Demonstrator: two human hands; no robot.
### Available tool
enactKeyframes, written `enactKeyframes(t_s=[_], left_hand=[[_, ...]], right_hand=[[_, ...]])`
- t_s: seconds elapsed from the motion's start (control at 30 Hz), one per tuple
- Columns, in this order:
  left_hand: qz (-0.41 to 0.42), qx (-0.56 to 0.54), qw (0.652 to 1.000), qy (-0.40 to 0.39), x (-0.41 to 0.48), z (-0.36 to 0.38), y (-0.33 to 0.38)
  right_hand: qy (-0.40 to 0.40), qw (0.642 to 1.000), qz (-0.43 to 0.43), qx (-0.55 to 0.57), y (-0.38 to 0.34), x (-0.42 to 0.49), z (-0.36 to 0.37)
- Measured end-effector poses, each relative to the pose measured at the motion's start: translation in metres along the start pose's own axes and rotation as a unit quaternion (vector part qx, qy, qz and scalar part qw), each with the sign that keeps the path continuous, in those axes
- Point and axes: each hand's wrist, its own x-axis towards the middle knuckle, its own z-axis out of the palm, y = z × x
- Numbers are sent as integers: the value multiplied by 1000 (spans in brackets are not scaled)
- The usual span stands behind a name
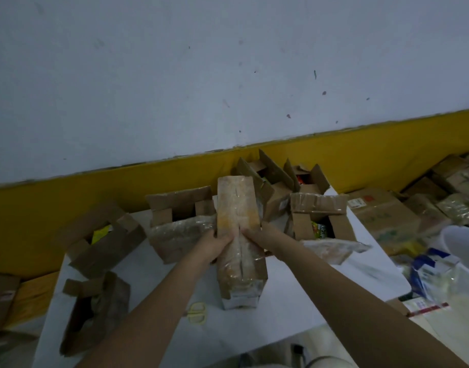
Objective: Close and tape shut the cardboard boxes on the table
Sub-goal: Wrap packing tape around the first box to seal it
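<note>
A long, narrow cardboard box (238, 208), its flaps shut and covered in glossy clear tape, lies lengthwise at the middle of the white table (153, 264). My left hand (214, 245) grips its left edge and my right hand (259, 236) grips its right edge, thumbs on the taped top near the centre seam. Open boxes ring it: one at the left (103, 235), one behind the left hand (180, 205), one at the front left (95, 312), two at the back (267, 181), one at the right (320, 216). No tape roll shows.
Yellow-handled scissors (196, 312) lie on the table near its front edge. More cardboard boxes (381, 213) and packets are stacked to the right, with a white plastic container (464, 243). A yellow-and-white wall (334, 160) runs right behind the table.
</note>
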Motion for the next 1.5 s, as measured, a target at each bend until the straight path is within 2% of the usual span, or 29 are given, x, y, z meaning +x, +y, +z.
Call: enactKeyframes(t_s=[0.1, 0.17, 0.23, 0.43, 0.5, 0.6, 0.67, 0.77, 0.87, 1.1, 1.2, 1.27, 1.37, 1.43, 1.5], left_hand=[[-72, -7, 994, -80, -13, -9, -23], [-67, -13, 990, -125, -16, -13, -36], [-49, -29, 990, -131, -15, -14, -45], [36, -38, 997, -64, -20, -1, -53], [73, -6, 995, -67, -25, 5, -57], [123, 15, 986, -113, -33, 7, -68], [167, 35, 976, -136, -35, 4, -77], [197, 80, 973, -92, -35, 1, -83], [211, 107, 970, -52, -34, 1, -85], [218, 135, 965, -59, -30, -2, -83], [233, 131, 962, -61, -32, -6, -78], [253, 151, 955, -25, -35, -8, -71], [241, 179, 953, 38, -43, -7, -53], [239, 145, 959, 50, -48, -5, -38], [259, 52, 963, 45, -55, 0, -25]], right_hand=[[-92, 995, 48, -11, 10, -31, 2], [-104, 994, 43, 13, 17, -44, 9], [-59, 997, 30, 38, 22, -47, 18], [24, 996, -26, 81, 31, -57, 26], [10, 995, -36, 95, 36, -66, 24], [-62, 986, -72, 138, 49, -81, 24], [-60, 986, -111, 112, 63, -81, 29], [8, 988, -148, 34, 78, -76, 40], [65, 985, -160, 18, 83, -71, 46], [81, 982, -170, -28, 79, -70, 44], [50, 986, -148, 58, 66, -77, 43], [65, 980, -141, 128, 54, -84, 43], [93, 967, -152, 184, 37, -90, 35], [83, 957, -164, 224, 24, -96, 28], [63, 949, -181, 250, 14, -101, 19]])
